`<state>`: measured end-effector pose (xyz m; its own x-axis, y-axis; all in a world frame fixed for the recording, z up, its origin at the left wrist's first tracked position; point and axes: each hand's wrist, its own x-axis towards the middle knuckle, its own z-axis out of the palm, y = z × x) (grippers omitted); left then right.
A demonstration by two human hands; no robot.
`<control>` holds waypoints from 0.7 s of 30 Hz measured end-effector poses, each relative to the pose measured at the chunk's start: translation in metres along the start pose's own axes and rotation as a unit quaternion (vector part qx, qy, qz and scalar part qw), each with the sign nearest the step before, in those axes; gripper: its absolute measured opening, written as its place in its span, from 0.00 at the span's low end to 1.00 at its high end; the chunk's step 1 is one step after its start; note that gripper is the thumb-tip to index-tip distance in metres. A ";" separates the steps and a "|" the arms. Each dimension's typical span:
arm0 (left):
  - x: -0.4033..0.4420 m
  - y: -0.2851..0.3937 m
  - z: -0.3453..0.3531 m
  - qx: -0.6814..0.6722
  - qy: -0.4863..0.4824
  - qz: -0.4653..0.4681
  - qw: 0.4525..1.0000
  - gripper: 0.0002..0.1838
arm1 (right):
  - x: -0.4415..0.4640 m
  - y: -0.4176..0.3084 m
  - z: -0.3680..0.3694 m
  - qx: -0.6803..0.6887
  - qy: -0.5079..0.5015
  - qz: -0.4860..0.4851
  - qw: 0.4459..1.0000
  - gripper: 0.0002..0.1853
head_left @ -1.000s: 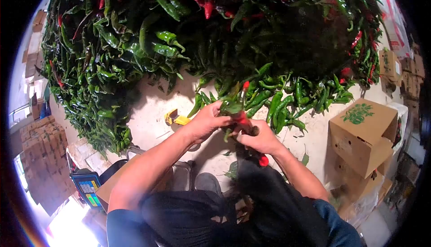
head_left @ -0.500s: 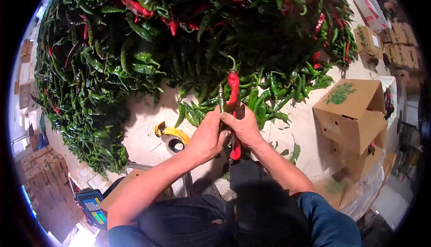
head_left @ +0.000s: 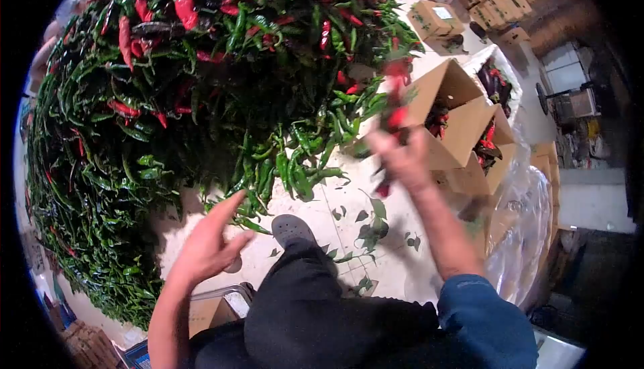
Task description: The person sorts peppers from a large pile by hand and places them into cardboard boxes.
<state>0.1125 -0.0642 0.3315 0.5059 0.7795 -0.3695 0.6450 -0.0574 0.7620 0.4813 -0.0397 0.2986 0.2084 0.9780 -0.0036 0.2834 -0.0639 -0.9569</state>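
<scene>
The left hand (head_left: pixel 210 244) is held with thumb and fingers spread before the pepper pile (head_left: pixel 201 74). To the pile's right, blurred red peppers (head_left: pixel 398 115) are clasped in the right hand (head_left: pixel 408 161). Farther right of the pile, dark and red peppers (head_left: pixel 439 121) are contained in an open carton (head_left: pixel 461 133).

There is one pile of peppers (head_left: pixel 94 181). Near this pile are one left hand (head_left: pixel 213 243), one right hand (head_left: pixel 406 162) and one grey shoe (head_left: pixel 292 229); to its right stand one labelled box (head_left: pixel 429 25) and at least two open boxes (head_left: pixel 463 129).
</scene>
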 end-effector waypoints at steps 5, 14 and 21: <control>-0.062 -0.006 -0.019 -0.135 0.079 -0.114 0.981 0.30 | 0.055 -0.048 -0.155 -0.021 0.355 -0.104 0.929 0.16; -0.100 0.049 -0.006 -0.046 0.058 -0.061 0.995 0.29 | 0.100 0.136 -0.215 -0.339 0.190 0.225 0.894 0.29; -0.088 0.006 0.013 -0.043 -0.020 -0.157 0.986 0.28 | 0.023 0.062 -0.072 -0.283 0.084 -0.103 0.950 0.20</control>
<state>0.0796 -0.1412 0.3619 0.3110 0.7254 -0.6140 0.7237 0.2381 0.6478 0.5714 -0.0354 0.2599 0.2261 0.9390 0.2591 0.7822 -0.0165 -0.6228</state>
